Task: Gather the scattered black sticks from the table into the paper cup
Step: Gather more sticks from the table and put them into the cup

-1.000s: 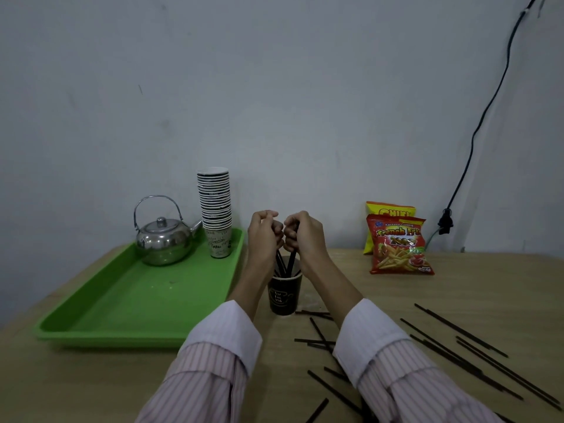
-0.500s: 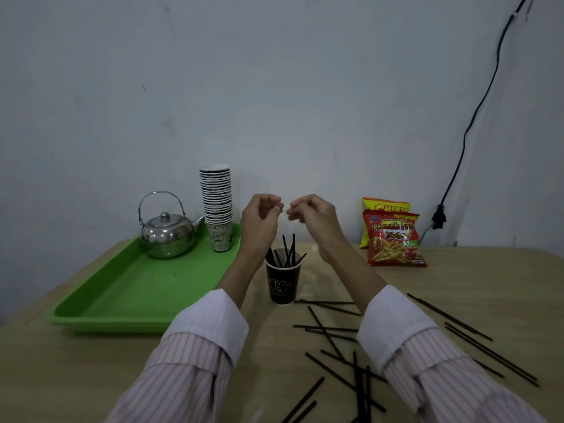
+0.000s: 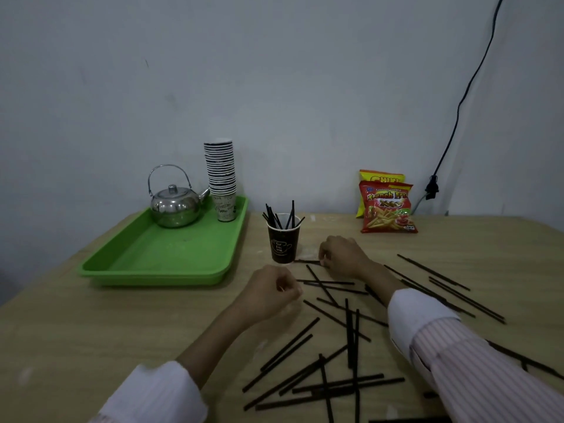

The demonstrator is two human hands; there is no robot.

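Beside the base of the paper cup (image 3: 283,242), set close for short carries, the right hand (image 3: 343,254) pinches a flat-lying black stick (image 3: 306,261), while the left hand (image 3: 271,290) curls by the scattered sticks (image 3: 348,331) strewn across the table (image 3: 91,331), gripping or not I cannot tell.

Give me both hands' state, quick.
Left hand: fingers curled; whether it holds anything cannot be told.
Right hand: pinching a black stick beside the paper cup.

Shiny metal kettle (image 3: 175,206) (mirror-bright), glossy plastic tray (image 3: 158,264), matt wood table (image 3: 76,331).
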